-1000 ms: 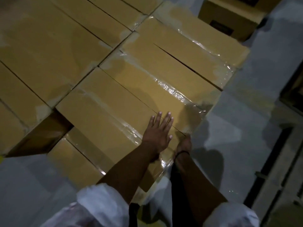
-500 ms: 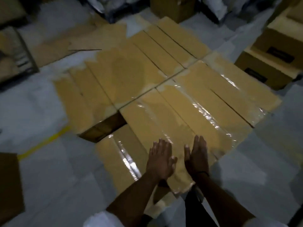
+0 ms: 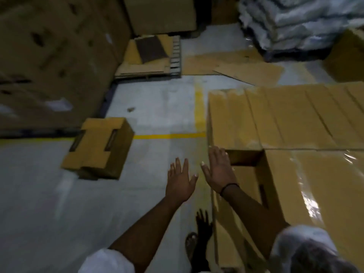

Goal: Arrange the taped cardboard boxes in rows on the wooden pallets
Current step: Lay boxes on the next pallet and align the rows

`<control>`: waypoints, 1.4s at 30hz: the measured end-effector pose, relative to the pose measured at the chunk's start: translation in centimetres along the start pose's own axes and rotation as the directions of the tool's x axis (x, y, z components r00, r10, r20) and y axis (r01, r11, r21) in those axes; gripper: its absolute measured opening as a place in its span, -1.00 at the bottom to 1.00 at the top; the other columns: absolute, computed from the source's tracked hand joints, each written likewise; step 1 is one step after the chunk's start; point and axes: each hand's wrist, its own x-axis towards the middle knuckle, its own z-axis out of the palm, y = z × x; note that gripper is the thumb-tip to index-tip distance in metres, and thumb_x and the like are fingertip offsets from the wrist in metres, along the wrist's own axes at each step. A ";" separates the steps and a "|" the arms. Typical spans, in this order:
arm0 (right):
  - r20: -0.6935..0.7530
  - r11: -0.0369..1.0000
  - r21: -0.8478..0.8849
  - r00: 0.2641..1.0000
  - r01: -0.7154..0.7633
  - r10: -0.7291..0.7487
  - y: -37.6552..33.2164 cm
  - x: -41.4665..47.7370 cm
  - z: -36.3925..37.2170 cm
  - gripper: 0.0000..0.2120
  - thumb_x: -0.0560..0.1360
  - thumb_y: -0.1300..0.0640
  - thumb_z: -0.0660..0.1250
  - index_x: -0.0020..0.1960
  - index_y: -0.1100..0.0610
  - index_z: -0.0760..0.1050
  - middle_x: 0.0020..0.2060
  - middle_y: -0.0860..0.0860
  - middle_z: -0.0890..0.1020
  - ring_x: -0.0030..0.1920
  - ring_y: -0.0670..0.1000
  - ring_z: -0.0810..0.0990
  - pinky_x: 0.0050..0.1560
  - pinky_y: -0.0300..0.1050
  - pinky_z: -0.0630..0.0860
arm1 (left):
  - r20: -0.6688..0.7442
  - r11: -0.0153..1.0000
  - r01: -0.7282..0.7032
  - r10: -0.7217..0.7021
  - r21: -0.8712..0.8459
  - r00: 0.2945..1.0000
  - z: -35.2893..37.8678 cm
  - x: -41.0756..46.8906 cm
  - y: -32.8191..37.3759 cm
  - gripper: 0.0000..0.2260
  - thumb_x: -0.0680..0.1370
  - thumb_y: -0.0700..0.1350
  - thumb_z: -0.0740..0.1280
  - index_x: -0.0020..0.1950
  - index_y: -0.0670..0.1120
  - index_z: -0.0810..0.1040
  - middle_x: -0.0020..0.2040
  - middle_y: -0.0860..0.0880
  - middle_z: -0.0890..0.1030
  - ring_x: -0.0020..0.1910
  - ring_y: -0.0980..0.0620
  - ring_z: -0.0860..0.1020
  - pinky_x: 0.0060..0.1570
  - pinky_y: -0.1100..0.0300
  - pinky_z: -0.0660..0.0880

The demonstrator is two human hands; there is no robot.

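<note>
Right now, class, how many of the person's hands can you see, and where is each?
2. The left hand is spread open above the grey floor, holding nothing. The right hand is open beside it, at the corner of the cardboard boxes; contact is unclear.

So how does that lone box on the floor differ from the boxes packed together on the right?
The lone box sits apart on the floor, askew, with dark slots on top. The packed boxes stand edge to edge, some under glossy tape. Both are brown cardboard.
</note>
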 end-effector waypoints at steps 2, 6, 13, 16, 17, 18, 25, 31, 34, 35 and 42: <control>0.034 0.994 -0.008 0.994 0.108 -0.107 -5.8 1.4 1.1 -0.21 0.58 -0.33 -0.23 0.66 0.12 0.00 0.64 0.14 0.02 0.63 0.19 -0.12 0.61 0.13 -0.13 | -0.077 0.997 0.072 -0.074 -0.034 0.994 -3.2 -0.9 -4.1 -0.34 0.69 0.25 0.06 0.69 0.03 -0.10 0.68 -0.15 -0.16 0.65 -0.25 -0.08 0.59 -0.10 -0.05; 0.102 0.944 -0.030 0.940 0.329 -0.325 -13.9 1.7 2.6 -0.32 0.67 -0.27 -0.07 0.67 0.07 -0.06 0.65 0.08 -0.04 0.63 0.14 -0.20 0.61 0.09 -0.18 | -0.227 0.967 0.215 -0.241 -0.135 0.944 -8.2 -4.0 -9.9 -0.34 0.68 0.26 0.09 0.69 0.05 -0.07 0.69 -0.12 -0.10 0.65 -0.25 -0.04 0.59 -0.12 -0.02; 0.159 0.845 -0.067 0.842 0.531 -0.516 -19.2 -1.8 3.5 -0.17 0.54 -0.40 -0.26 0.67 0.05 -0.04 0.65 0.07 0.02 0.64 0.18 -0.16 0.61 0.13 -0.13 | -0.349 0.943 0.273 -0.324 -0.190 0.879 -11.3 -12.2 -13.1 -0.32 0.66 0.29 0.12 0.69 0.07 -0.03 0.69 -0.08 -0.07 0.65 -0.21 -0.08 0.60 -0.14 -0.04; 0.181 0.832 -0.070 0.827 0.550 -0.532 -19.9 -4.0 4.3 -0.14 0.52 -0.43 -0.30 0.67 0.04 -0.04 0.65 0.06 0.03 0.63 0.17 -0.15 0.60 0.11 -0.15 | -0.344 0.926 0.303 -0.366 -0.224 0.865 -10.4 -15.8 -13.9 -0.30 0.64 0.35 0.10 0.68 0.07 -0.01 0.69 -0.07 -0.06 0.65 -0.20 -0.06 0.59 -0.15 -0.01; 0.176 0.832 -0.067 0.827 0.551 -0.533 -20.1 -4.5 4.5 -0.17 0.54 -0.42 -0.28 0.67 0.02 -0.05 0.65 0.05 0.02 0.63 0.17 -0.16 0.60 0.10 -0.15 | -0.336 0.920 0.319 -0.382 -0.229 0.861 -10.1 -16.8 -14.3 -0.30 0.64 0.35 0.09 0.68 0.08 -0.02 0.69 -0.07 -0.07 0.65 -0.20 -0.05 0.59 -0.14 -0.01; 0.181 0.831 -0.061 0.825 0.552 -0.535 -20.4 -5.0 4.8 -0.18 0.55 -0.42 -0.26 0.67 0.01 -0.06 0.65 0.04 0.02 0.63 0.16 -0.16 0.60 0.10 -0.16 | -0.320 0.912 0.334 -0.398 -0.236 0.860 -9.8 -17.6 -14.7 -0.30 0.64 0.35 0.09 0.68 0.08 -0.02 0.69 -0.07 -0.07 0.65 -0.21 -0.05 0.59 -0.14 -0.02; 0.218 0.842 -0.081 0.834 0.533 -0.506 -22.7 -5.3 7.1 -0.11 0.46 -0.47 -0.35 0.66 -0.03 -0.11 0.65 0.01 -0.01 0.63 0.16 -0.18 0.59 0.11 -0.15 | -0.234 0.904 0.366 -0.414 -0.223 0.879 -10.5 -19.2 -19.9 -0.30 0.64 0.34 0.11 0.68 0.11 -0.04 0.69 -0.06 -0.05 0.65 -0.22 -0.03 0.58 -0.11 -0.03; 0.234 0.879 -0.091 0.868 0.468 -0.438 -29.6 -0.1 11.8 -0.04 0.40 -0.50 -0.39 0.67 -0.03 -0.09 0.65 0.02 0.02 0.64 0.16 -0.14 0.59 0.13 -0.09 | -0.218 0.906 0.349 -0.401 -0.241 0.890 -14.5 -15.5 -28.8 -0.31 0.65 0.32 0.13 0.68 0.05 0.03 0.69 -0.06 -0.01 0.64 -0.21 0.01 0.58 -0.10 -0.01; 0.243 0.891 -0.100 0.880 0.442 -0.409 -34.4 3.2 14.8 0.01 0.35 -0.52 -0.43 0.67 -0.03 -0.09 0.65 0.03 0.03 0.63 0.17 -0.13 0.60 0.14 -0.08 | -0.209 0.905 0.357 -0.404 -0.230 0.890 -17.2 -13.2 -34.2 -0.30 0.65 0.32 0.12 0.68 0.03 0.02 0.69 -0.10 -0.01 0.64 -0.23 0.03 0.58 -0.11 0.01; 0.255 0.894 -0.098 0.880 0.437 -0.402 -36.1 4.2 15.7 0.01 0.35 -0.51 -0.42 0.67 -0.02 -0.08 0.65 0.04 0.03 0.63 0.17 -0.12 0.60 0.15 -0.08 | -0.204 0.906 0.359 -0.404 -0.226 0.892 -18.1 -12.7 -35.9 -0.30 0.65 0.32 0.13 0.68 0.03 0.02 0.69 -0.11 0.01 0.63 -0.25 0.04 0.58 -0.12 0.02; 0.243 0.910 -0.038 0.887 0.412 -0.391 -47.2 10.3 20.3 -0.29 0.64 -0.34 -0.02 0.66 0.02 0.00 0.64 0.05 0.09 0.63 0.17 -0.06 0.59 0.14 -0.04 | -0.246 0.915 0.345 -0.391 -0.211 0.887 -25.6 -8.6 -46.6 -0.28 0.62 0.36 0.13 0.67 0.02 0.09 0.66 -0.12 0.14 0.60 -0.25 0.15 0.54 -0.23 0.14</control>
